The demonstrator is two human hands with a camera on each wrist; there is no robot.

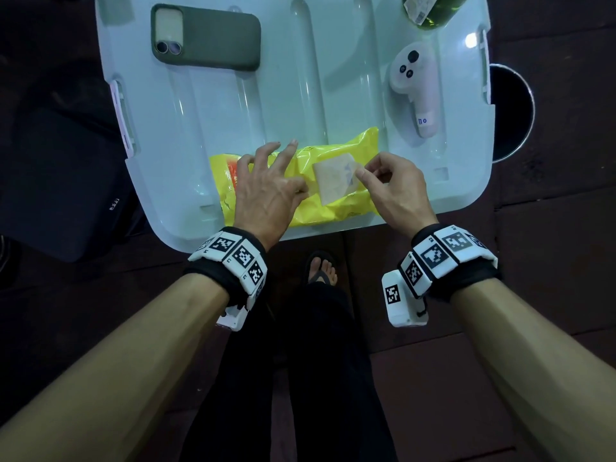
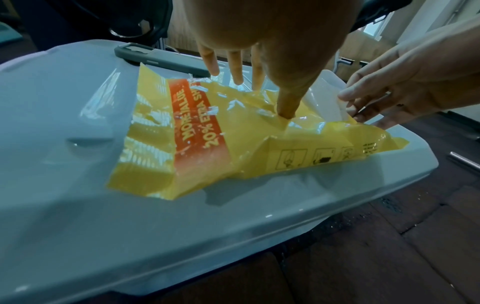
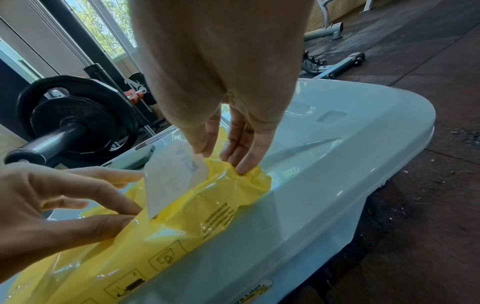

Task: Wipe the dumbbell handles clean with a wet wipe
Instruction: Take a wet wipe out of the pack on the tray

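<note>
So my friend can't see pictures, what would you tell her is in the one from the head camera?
Two bare hands work on a crinkled yellow plastic wipes pack lying on a pale grey plastic bin lid: the left hand presses the pack down while the right hand pinches its white peel-back flap. Farther back lie a dark green-cased phone and a white handheld controller.

We count one yellow wet-wipe pack point(image 1: 336, 181) on one pale plastic bin lid point(image 1: 213, 121), with one white peel-back flap point(image 1: 336, 181) raised on the pack. We count one phone in a grey case point(image 1: 206, 36), one white handheld controller point(image 1: 415, 85) and one green bottle point(image 1: 433, 10), partly cut off at the frame edge. Two hands are in view: one left point(image 1: 266, 188) and one right point(image 1: 396, 188). Each wrist carries one marker-covered band point(image 1: 233, 258), making two. We count one sandalled foot point(image 1: 321, 270), one dark bag point(image 1: 56, 181) on the floor, and one loaded barbell point(image 3: 70, 121).
</note>
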